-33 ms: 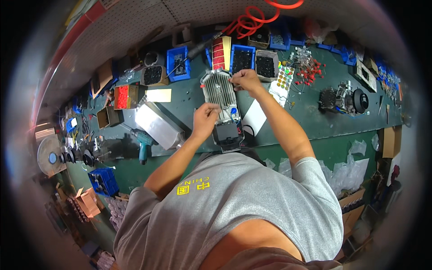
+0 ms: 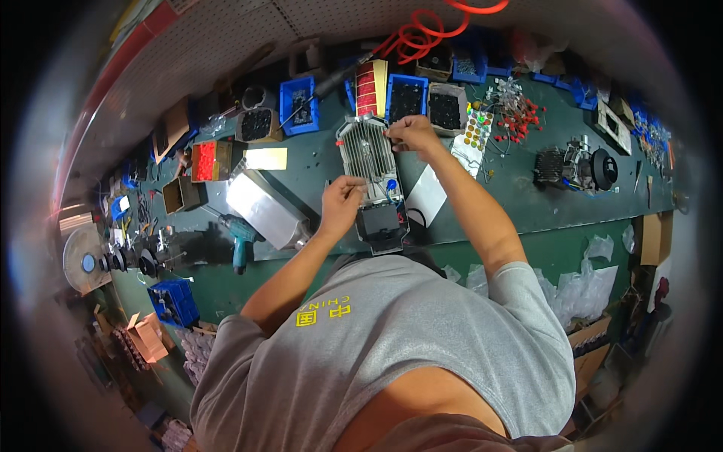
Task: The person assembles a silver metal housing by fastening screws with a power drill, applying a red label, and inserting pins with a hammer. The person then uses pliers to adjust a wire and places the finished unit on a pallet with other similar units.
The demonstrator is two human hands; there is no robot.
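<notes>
Housing with silver fins (image 2: 367, 154) sits on the green counter (image 2: 512, 197), left hand (image 2: 343, 201) over its lower left side, right hand (image 2: 414, 135) at its upper right edge, fingers (image 2: 352, 183) curled on both but honestly can't tell if they're pinching anything.

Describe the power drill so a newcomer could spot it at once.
On the long green workbench, look at the near edge, left of the person's left hand. The power drill lies just left of the shiny silver metal housing; its teal body and pistol-shaped handle set it apart.
</notes>
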